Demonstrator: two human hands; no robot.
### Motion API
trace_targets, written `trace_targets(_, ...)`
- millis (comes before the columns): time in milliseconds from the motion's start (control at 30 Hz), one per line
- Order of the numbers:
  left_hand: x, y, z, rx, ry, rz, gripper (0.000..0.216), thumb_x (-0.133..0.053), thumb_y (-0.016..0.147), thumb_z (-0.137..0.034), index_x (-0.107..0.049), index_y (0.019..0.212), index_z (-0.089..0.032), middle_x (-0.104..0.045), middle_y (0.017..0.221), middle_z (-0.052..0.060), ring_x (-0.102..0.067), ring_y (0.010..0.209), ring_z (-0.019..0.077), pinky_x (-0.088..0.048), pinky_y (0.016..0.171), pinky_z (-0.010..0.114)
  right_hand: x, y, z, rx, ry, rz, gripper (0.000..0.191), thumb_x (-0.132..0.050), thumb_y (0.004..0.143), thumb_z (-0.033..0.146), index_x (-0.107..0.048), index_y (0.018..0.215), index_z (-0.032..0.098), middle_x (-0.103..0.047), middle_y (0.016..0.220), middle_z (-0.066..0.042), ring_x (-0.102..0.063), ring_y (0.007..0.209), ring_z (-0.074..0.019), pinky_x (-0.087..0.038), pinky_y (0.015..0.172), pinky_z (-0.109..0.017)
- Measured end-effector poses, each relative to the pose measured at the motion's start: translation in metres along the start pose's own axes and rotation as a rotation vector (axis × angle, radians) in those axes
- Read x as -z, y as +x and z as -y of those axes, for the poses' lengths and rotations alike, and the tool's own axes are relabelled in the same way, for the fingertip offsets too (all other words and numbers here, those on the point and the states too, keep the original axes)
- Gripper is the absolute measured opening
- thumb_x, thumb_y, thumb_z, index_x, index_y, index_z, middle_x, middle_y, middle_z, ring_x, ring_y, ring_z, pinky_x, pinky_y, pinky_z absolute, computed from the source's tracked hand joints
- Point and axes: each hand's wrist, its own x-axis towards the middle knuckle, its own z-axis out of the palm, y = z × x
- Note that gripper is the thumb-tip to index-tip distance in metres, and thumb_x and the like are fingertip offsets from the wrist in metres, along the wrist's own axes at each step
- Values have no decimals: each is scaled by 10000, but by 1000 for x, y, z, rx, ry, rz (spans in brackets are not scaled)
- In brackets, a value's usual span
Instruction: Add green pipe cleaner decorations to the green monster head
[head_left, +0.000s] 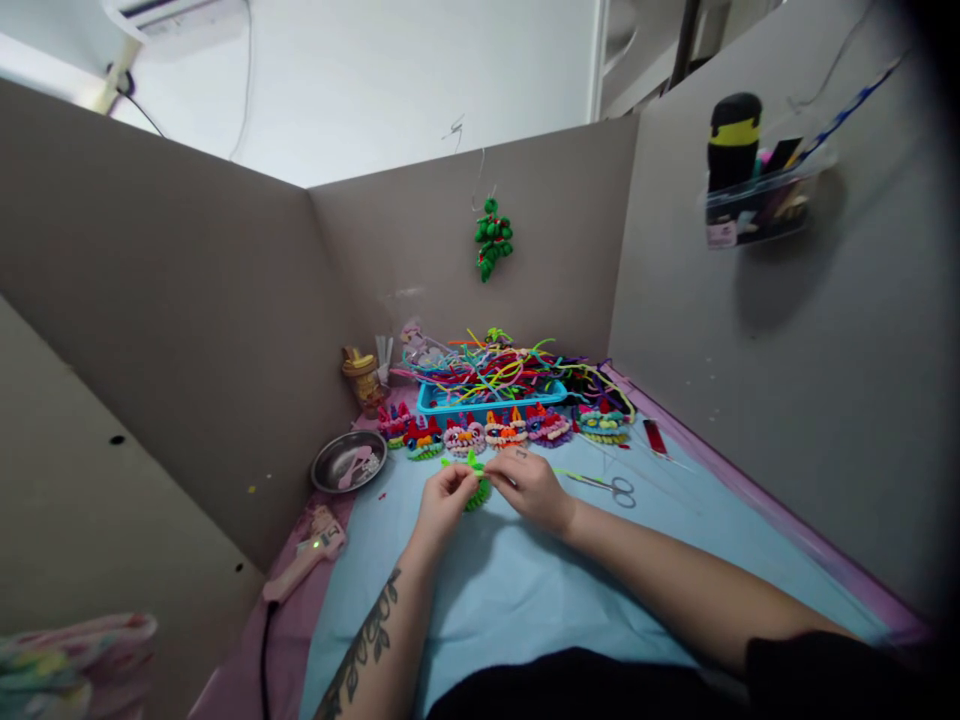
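Over the middle of the blue cloth, both hands meet at a small bright green piece of fuzzy pipe cleaner work (478, 496). My left hand (448, 500) pinches its upper left side between thumb and fingers. Opposite it, my right hand (531, 488) is closed at the upper right side with fingertips together. The piece shows curled ridges below the fingers and small tips above them; its middle is partly hidden. A thin green strand sticks out beyond the right hand toward the scissors (621, 492), which lie on the cloth.
Behind stands a blue tray (450, 405) heaped with coloured pipe cleaners, fronted by several finished fuzzy heads (465, 437). A metal bowl (349, 462) and pink glue gun (307, 560) lie left. Grey panels enclose the table; a green ornament (493, 240) hangs at the back.
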Motion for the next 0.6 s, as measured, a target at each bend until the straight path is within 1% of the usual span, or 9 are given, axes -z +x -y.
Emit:
trace_targets(67, -1, -1, -1, 3, 38, 31, 326, -703, 612, -418, -600, 677, -115, -495, 544, -26, -402, 504, 75, -282, 509, 209, 3, 1, -3, -16, -11, 4, 134, -481, 847, 184, -615, 845, 184, -636, 774, -61, -559, 750, -167, -434, 695, -288)
trace_targets(167, -1, -1, -1, 13, 26, 51, 332, -704, 614, -422, -594, 679, -115, -486, 536, -29, -391, 496, 71, -275, 504, 206, 5, 3, -4, -23, -10, 14, 133, -486, 845, 187, -617, 821, 179, -634, 766, -59, -558, 743, -161, -430, 697, -283)
trace_targets(367, -1, -1, -1, 8, -84, -29, 316, -721, 599, -395, -568, 634, -121, -477, 525, -45, -360, 466, 49, -254, 478, 190, 0, 1, 1, -13, 35, -1, 142, -493, 841, 190, -627, 796, 181, -624, 704, -42, -554, 682, -143, -420, 639, -255)
trace_targets(467, -2, -1, 0, -8, -102, -75, 290, -719, 608, -370, -576, 649, -121, -503, 547, -38, -397, 485, 54, -285, 492, 187, -5, -2, 4, -35, 56, -13, 131, -505, 837, 199, -629, 803, 181, -619, 690, -40, -551, 667, -143, -419, 628, -255)
trace_targets(600, -4, 0, 5, -54, -142, -153, 244, -693, 646, -345, -588, 689, -129, -529, 568, -35, -448, 519, 68, -330, 527, 189, -16, -6, 8, -74, 94, 10, 153, -477, 853, 189, -631, 851, 186, -610, 687, -38, -545, 665, -145, -424, 627, -258)
